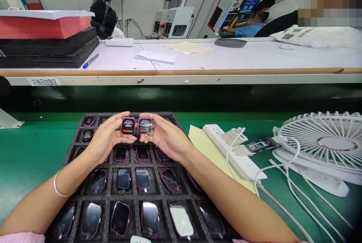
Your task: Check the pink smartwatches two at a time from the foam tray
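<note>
The left hand [106, 137] holds one watch [128, 126] and the right hand [168, 137] holds a second watch [145, 125], each by its edges, so fingers don't hide the lit screens. Both are just beside each other over the black foam tray [135, 198], facing the person, maybe for easy looking. Its pockets keep the other watches [150, 216] apart, probably so they don't get scratched.

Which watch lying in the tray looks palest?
The fifth watch from the left in the nearest row of six: it looks whitish-green nearly all over, while the others there look mostly darker.
</note>
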Motion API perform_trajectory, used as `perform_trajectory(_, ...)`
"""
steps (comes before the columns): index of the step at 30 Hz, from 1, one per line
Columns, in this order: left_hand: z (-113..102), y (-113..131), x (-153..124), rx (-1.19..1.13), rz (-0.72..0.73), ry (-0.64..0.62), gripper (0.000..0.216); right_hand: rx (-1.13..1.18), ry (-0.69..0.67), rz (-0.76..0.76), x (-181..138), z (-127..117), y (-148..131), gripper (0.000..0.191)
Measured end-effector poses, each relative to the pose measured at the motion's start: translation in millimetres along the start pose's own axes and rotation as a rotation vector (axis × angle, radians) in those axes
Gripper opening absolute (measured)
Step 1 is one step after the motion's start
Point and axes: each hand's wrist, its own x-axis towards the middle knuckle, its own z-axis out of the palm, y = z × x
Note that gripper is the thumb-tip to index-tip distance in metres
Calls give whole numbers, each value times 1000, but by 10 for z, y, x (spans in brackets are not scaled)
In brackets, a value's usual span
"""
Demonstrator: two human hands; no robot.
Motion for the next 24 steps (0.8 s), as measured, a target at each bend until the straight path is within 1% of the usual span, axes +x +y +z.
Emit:
perform_trajectory(6,4,1,-6,1,-16,16,49,-11,5,6,1,-2,-5,27)
perform_trajectory(24,11,3,-11,-6,-16,23,50,-7,7,11,4,-1,4,30)
